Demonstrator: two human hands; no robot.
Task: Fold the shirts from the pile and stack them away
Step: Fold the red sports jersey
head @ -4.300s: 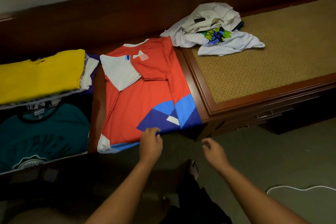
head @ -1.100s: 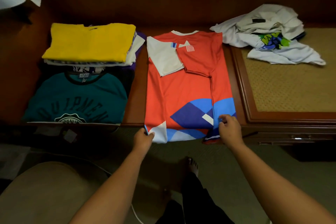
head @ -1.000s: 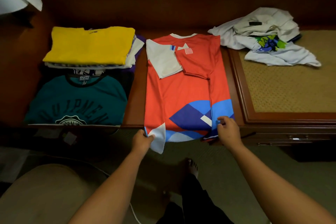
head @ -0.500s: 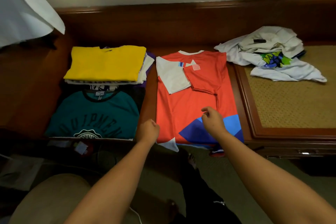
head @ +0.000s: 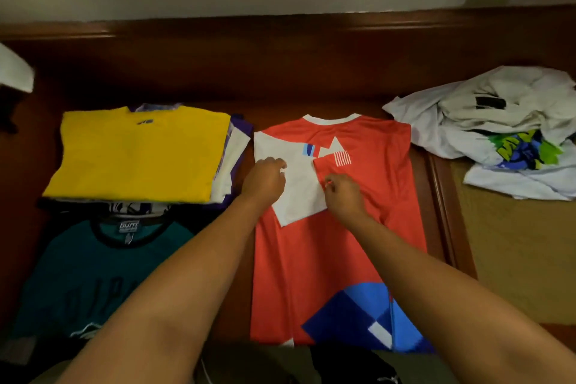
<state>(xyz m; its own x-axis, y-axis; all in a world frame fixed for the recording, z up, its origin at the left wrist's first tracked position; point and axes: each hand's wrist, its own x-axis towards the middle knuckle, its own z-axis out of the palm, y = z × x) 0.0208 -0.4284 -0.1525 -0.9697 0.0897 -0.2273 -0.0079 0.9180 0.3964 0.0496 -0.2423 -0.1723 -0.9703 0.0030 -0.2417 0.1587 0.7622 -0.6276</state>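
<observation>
Here, with both the left hand (head: 265,177) and right hand (head: 344,193) curled, seemingly pinching the red jersey's (head: 327,246) white sleeve (head: 299,187), a careless tug could undo the side folds.

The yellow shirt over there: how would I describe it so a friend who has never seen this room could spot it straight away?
Start at the long wooden bench under the wall, and look left of the red shirt both hands rest on. The yellow shirt tops a folded stack there, behind the teal shirt. It is the only plain bright yellow piece, neatly squared, unlike the crumpled white pile far right.
</observation>
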